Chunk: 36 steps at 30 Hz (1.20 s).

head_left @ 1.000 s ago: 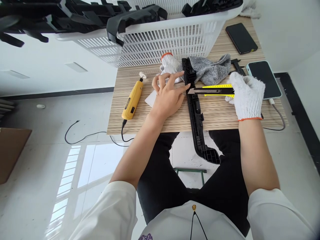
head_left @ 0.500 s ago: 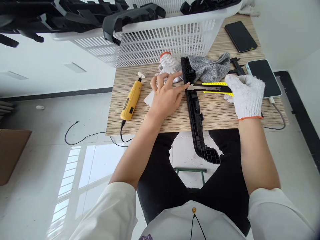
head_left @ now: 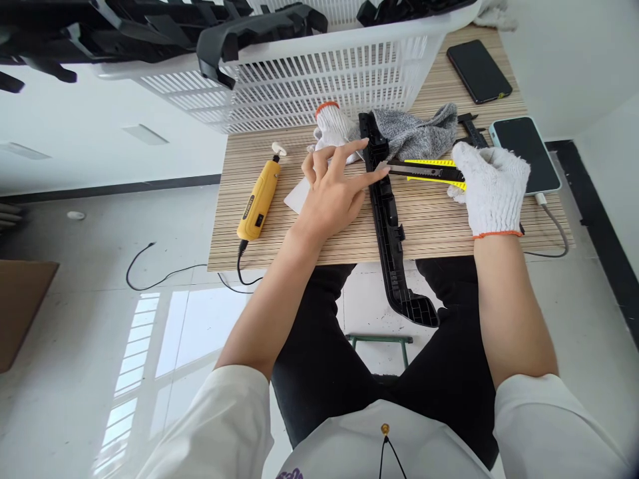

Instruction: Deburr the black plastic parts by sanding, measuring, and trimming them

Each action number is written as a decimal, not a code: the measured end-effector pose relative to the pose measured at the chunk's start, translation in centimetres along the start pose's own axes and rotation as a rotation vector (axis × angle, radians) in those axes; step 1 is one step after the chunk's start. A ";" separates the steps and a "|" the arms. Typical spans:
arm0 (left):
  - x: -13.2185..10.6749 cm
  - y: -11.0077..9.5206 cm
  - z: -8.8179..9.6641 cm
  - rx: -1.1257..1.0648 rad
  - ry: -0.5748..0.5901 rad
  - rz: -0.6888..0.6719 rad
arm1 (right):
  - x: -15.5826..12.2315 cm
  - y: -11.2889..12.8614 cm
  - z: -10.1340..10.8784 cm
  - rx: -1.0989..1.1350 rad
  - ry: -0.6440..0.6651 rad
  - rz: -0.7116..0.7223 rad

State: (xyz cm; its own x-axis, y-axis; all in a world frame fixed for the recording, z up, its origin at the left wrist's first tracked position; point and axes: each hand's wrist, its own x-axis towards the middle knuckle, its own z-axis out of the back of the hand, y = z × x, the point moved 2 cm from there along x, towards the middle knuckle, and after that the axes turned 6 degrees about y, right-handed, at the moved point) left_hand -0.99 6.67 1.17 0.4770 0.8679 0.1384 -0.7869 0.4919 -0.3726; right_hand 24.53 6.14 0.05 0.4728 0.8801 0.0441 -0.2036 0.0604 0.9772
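A long black plastic part lies across the tabletop, its wider lower end sticking out past the front edge above my lap. My bare left hand rests beside it with thumb and index finger stretched out and apart, their tips touching the part's upper section. In my right hand, covered by a white knit glove with an orange cuff, is a yellow and black utility knife. Its extended blade points left and meets the part close to my left thumb tip. The exact contact of the blade tip is hard to make out.
Behind my hands stands a white plastic basket with several black parts. A yellow rotary tool lies left. Around the part are a grey cloth, a white glove and a black caliper. Two phones lie right.
The knife and my right hand have shifted very slightly, and the blade tip sits a little higher against the part. My left thumb reaches slightly farther right over the part.
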 end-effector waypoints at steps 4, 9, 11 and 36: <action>-0.3 0.2 0.0 0.010 -0.002 -0.013 | 0.1 0.2 0.1 0.060 -0.048 -0.006; -0.2 0.6 -0.3 0.013 -0.020 -0.004 | 0.3 0.2 0.0 0.084 -0.062 -0.022; -0.2 0.7 -0.4 0.018 -0.026 -0.008 | 0.3 0.1 0.0 0.085 -0.057 -0.024; -0.1 1.3 -0.9 0.015 -0.084 0.052 | -0.1 0.4 0.0 0.007 -0.030 -0.053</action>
State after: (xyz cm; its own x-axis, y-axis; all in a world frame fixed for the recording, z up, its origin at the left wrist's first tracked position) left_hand -1.71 7.12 -0.15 0.4016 0.8946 0.1959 -0.8156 0.4467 -0.3679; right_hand 24.41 6.11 0.43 0.5081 0.8613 -0.0021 -0.1712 0.1034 0.9798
